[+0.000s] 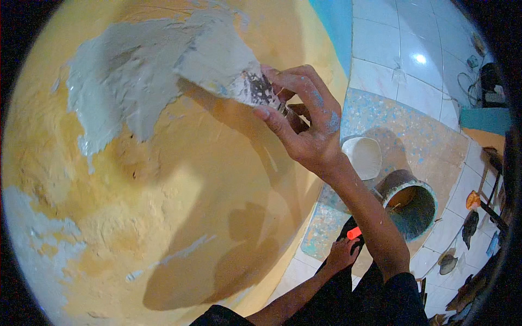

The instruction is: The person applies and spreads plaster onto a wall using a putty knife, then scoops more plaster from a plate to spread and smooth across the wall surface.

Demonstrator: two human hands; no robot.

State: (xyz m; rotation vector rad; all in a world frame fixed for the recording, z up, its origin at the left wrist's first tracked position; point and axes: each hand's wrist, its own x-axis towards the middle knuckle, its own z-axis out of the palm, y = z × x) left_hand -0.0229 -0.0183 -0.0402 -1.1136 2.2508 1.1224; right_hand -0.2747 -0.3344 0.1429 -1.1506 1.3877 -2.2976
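My right hand [310, 119], spotted with pale blue, grips a wide scraper [212, 62] by its speckled, handle end. The blade lies at a patch of wet pale grey filler [114, 76] on the yellow wall [179, 157], and its tip edge is coated in the same paste. Low in the picture, my left hand [342, 252] is closed around a bright orange handle [354, 233]; the rest of that object is hidden against my dark clothing.
A white container [361, 158] and a round bucket [410, 209] stand on a speckled board [410, 119] over white floor tiles [418, 38]. At the far right are cables, a teal-edged ledge [484, 117], an orange item [472, 201] and scattered dark objects.
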